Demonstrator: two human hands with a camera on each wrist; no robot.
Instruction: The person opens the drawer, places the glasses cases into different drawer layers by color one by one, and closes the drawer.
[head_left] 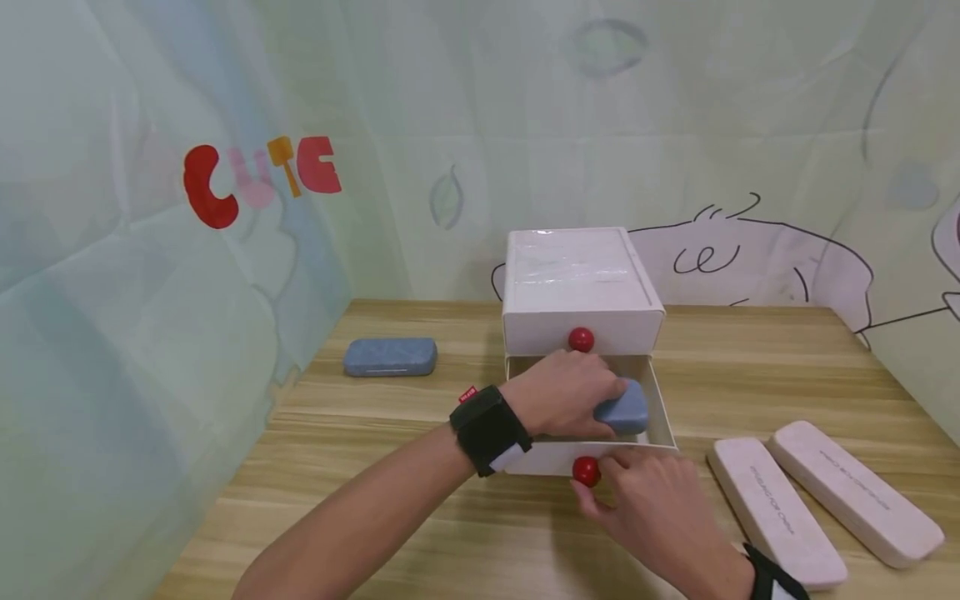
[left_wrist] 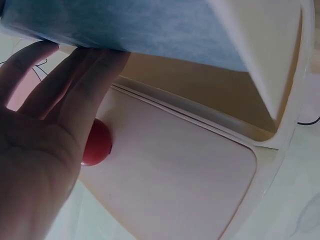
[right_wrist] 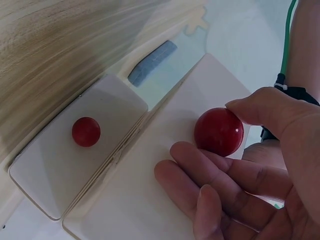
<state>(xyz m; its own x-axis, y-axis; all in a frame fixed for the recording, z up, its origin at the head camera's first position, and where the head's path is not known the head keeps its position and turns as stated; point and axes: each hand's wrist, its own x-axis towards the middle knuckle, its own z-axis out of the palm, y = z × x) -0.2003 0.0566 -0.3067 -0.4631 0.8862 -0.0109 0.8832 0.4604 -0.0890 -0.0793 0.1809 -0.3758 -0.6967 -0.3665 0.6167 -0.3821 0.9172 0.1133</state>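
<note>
A small white drawer box (head_left: 583, 271) stands on the table with its lower drawer (head_left: 663, 417) pulled out. My left hand (head_left: 566, 392) reaches into that drawer from the left and grips a blue glasses case (head_left: 628, 408). In the left wrist view, the fingers lie along the edge of the blue case (left_wrist: 130, 27), which is tilted over the drawer opening. At the drawer front, my right hand (head_left: 656, 496) pinches the round red knob (head_left: 586, 472). The right wrist view shows thumb and index finger at the knob (right_wrist: 219, 132), the other fingers curled near the drawer front.
The closed upper drawer has its own red knob (head_left: 581, 339). Another blue glasses case (head_left: 390, 357) lies at the back left of the wooden table (head_left: 405, 533). Two pale pink cases with printed lettering, one nearer (head_left: 780, 512) and one farther right (head_left: 855, 492), lie to the right.
</note>
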